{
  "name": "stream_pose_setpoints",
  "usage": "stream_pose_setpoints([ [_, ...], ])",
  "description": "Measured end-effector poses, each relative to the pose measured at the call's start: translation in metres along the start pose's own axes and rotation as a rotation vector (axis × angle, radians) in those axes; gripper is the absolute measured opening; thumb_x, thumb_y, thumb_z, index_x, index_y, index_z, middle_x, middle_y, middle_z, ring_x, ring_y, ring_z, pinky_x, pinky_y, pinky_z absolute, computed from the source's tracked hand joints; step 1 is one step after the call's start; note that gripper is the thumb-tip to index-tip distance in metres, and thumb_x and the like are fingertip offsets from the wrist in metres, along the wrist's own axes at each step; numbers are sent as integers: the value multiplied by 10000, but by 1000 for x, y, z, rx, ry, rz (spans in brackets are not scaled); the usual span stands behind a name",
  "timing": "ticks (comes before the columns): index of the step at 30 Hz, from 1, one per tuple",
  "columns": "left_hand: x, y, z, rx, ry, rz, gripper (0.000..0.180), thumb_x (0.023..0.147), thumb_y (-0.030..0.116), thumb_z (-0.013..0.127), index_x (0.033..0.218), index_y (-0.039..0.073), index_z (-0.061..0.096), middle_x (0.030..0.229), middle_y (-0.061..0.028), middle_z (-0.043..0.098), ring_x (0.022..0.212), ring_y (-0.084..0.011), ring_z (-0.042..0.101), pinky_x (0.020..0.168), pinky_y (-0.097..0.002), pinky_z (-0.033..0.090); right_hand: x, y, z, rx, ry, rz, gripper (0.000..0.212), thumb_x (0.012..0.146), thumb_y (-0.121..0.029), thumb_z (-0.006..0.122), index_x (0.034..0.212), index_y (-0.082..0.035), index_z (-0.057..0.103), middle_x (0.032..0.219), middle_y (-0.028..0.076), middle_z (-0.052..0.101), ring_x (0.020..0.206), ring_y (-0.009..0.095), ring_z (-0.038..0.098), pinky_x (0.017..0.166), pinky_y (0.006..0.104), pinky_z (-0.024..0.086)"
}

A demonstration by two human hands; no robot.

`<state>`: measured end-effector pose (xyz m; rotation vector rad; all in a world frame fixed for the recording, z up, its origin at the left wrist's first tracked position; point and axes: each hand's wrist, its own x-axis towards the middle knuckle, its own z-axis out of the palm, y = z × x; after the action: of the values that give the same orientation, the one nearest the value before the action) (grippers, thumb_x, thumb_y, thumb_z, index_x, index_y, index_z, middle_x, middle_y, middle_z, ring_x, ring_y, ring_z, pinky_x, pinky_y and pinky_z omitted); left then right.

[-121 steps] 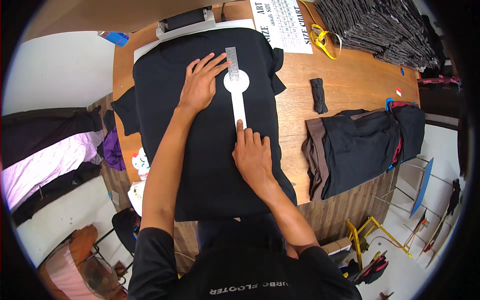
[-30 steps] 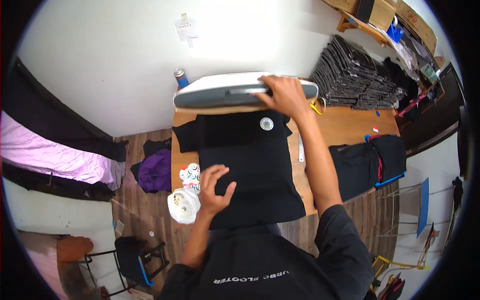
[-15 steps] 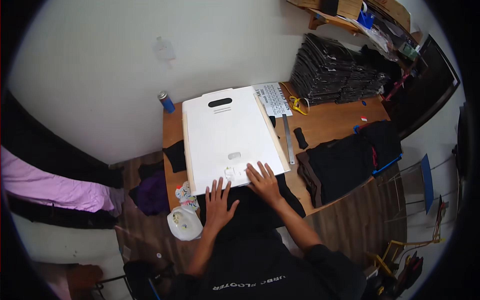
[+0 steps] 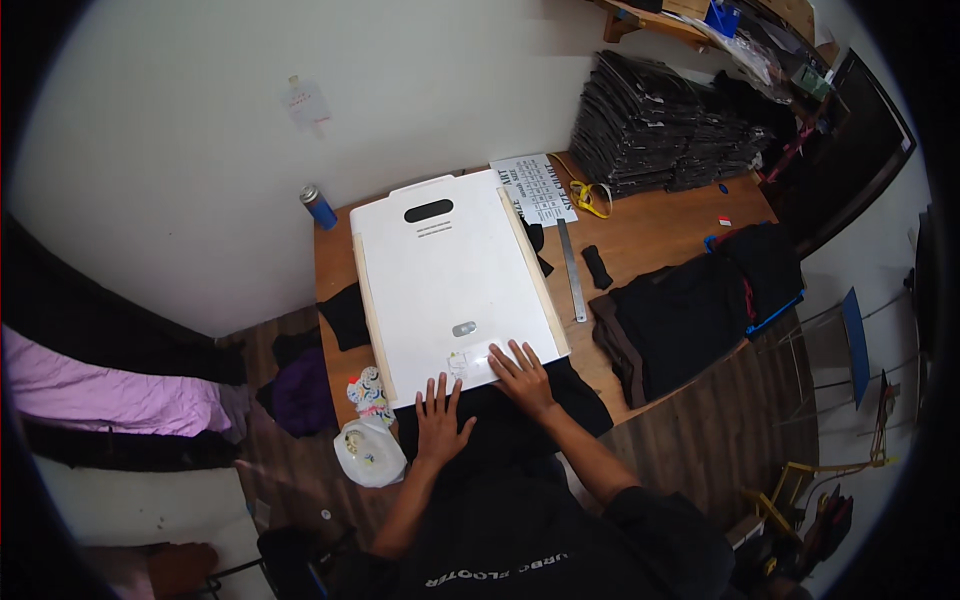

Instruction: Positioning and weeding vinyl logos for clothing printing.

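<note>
A white flat board (image 4: pixel 440 280) with a dark oval hand slot at its far end lies over black cloth (image 4: pixel 480 425) on the table. Strips of pale wood or tape run along its long sides. My left hand (image 4: pixel 440 425) rests at the board's near edge, fingers spread, the tips on the board and the palm over the black cloth. On the right near corner area, my right hand (image 4: pixel 524 380) lies flat with its fingers stretched out on the white surface. Neither hand grips anything. A small metallic oval piece (image 4: pixel 464 328) shows on the board ahead of my fingers.
Right of the board lie a metal ruler (image 4: pixel 571 270), a black roll (image 4: pixel 597 267) and folded dark clothes (image 4: pixel 675 325). Farther back are a printed chart (image 4: pixel 533 185), a yellow tape (image 4: pixel 592 200) and stacked dark packets (image 4: pixel 665 125). A blue can (image 4: pixel 319 208) and white bowl (image 4: pixel 372 470) stand left.
The board has slid slightly toward me, with both hands staying on it. More black cloth shows along its far right side. The whole view has also shifted a little.
</note>
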<state>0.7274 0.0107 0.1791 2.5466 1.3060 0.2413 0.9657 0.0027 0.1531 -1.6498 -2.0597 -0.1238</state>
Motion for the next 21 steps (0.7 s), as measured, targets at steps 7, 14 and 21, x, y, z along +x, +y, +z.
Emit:
stream_pose_setpoints([
  [7, 16, -13, 9, 35, -9, -2, 885, 844, 419, 696, 1559, 143, 252, 1626, -178, 143, 1498, -391, 114, 1179, -586, 100, 13, 4, 12, -12, -2, 16, 654, 752, -249, 792, 1357, -142, 570, 1477, 18, 500, 1363, 302, 462, 1138, 481, 354],
  [14, 5, -22, 30, 177, -94, -34, 950, 848, 482, 674, 1579, 132, 178, 1626, -226, 27, 1497, -434, 9, 1179, -604, 39, 5, -13, 22, 126, -36, 138, 666, 718, -170, 810, 1339, -133, 573, 1492, 22, 472, 1396, 299, 402, 1154, 496, 318],
  [21, 11, -32, 39, 243, -106, -24, 1013, 844, 539, 660, 1584, 106, 121, 1615, -266, -41, 1489, -460, -49, 1170, -621, -12, 12, -10, 32, 135, -44, 132, 636, 710, -106, 784, 1311, -122, 575, 1475, 31, 487, 1400, 308, 392, 1159, 501, 309],
])
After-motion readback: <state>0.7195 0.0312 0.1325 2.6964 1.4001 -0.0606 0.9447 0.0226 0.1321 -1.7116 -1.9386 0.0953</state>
